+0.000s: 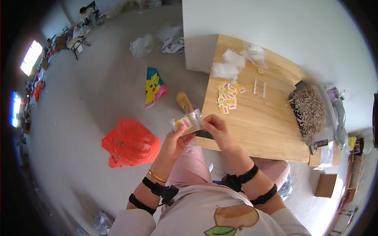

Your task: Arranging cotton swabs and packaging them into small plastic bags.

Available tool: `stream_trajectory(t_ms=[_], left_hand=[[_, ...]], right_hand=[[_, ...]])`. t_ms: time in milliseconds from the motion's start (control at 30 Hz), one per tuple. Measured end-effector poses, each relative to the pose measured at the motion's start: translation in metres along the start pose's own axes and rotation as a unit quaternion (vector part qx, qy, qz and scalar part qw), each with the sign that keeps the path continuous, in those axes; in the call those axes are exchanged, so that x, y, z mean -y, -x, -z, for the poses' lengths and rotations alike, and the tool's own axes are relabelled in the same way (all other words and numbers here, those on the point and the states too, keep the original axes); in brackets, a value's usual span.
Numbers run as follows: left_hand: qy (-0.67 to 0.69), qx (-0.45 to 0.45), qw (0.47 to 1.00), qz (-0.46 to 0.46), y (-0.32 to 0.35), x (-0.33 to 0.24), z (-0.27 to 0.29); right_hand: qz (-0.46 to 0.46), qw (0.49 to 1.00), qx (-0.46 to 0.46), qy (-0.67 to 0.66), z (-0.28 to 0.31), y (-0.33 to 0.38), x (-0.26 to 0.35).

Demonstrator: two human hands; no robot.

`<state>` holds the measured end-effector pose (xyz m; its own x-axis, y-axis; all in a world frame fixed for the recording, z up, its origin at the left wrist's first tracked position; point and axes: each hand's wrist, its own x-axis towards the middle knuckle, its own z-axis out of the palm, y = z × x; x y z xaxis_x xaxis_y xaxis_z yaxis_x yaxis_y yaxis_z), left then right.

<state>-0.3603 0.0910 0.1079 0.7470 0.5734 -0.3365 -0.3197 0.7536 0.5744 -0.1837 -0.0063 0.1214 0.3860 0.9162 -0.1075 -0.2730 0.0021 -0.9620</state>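
In front of my lap, just past the table's near left corner, I hold a clear plastic packet of cotton swabs (192, 122) with a yellow and white card inside. My left hand (178, 138) is closed round its lower left end, thumb on top. The fingers of my right hand (216, 129) are pinched at the packet's right edge. Several yellow and white cards (228, 95) lie spread on the wooden table (256, 126). Beyond them are clear plastic bags (230, 65). A few loose cotton swabs (260, 88) lie to the right of the cards.
A dark bin heaped with brown-stemmed swabs (309, 110) stands at the table's right end. On the floor to the left are a red plastic bag (131, 143) and a yellow cartoon-printed piece (153, 88). A cardboard box (326, 185) sits at the right.
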Motion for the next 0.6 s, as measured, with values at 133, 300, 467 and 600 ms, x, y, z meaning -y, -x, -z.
stream_trajectory(t_ms=[133, 300, 467, 600], left_hand=[[-0.332, 0.075, 0.94, -0.02, 0.005, -0.014, -0.032], [-0.447, 0.082, 0.85, -0.267, 0.015, -0.011, -0.117], [-0.461, 0.219, 0.852, -0.115, 0.015, 0.011, -0.156], [-0.372, 0.23, 0.893, -0.109, 0.025, 0.036, -0.183]], right_hand=[[0.082, 0.996, -0.026, 0.03, 0.032, 0.024, 0.058], [0.147, 0.964, 0.005, 0.22, 0.064, 0.073, 0.111], [0.184, 0.96, -0.039, 0.208, 0.072, 0.121, 0.138], [0.196, 0.967, -0.103, 0.126, 0.08, 0.149, 0.139]])
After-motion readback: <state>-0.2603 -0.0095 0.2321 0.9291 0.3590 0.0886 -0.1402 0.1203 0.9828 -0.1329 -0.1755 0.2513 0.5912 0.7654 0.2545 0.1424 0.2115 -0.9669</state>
